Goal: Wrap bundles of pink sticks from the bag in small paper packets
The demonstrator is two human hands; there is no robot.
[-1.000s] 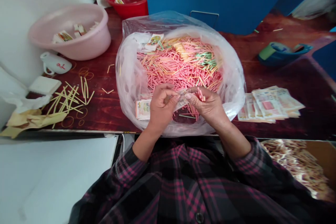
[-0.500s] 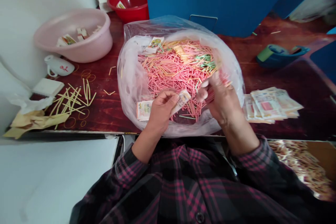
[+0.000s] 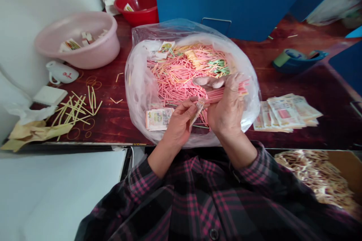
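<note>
My left hand (image 3: 181, 118) pinches a small printed packet (image 3: 198, 111) between thumb and fingers, its end turned toward my other hand. In my right hand (image 3: 226, 115), palm up and fingers curled, lies a bundle of thin pink sticks (image 3: 216, 95). The bundle's left end meets the packet; whether it is inside the opening I cannot tell. Both hands are over a basin lined with a clear plastic bag (image 3: 141, 83), full of loose pink sticks (image 3: 178, 83), with some orange and green ones. Flat printed packets (image 3: 158, 119) lie by its near left rim.
Filled-looking packets (image 3: 288, 113) are stacked right of the basin. A pink tub (image 3: 96, 54), red bowl (image 3: 144, 15), white mug (image 3: 62, 72) and yellow sticks (image 3: 76, 107) are leftward. A blue container (image 3: 294, 66) stands rightward; a blue panel (image 3: 226, 0) is behind.
My right hand has come left and turned palm up, bringing the pink sticks to the packet. My left hand has shifted slightly right, tilting the packet more upright.
</note>
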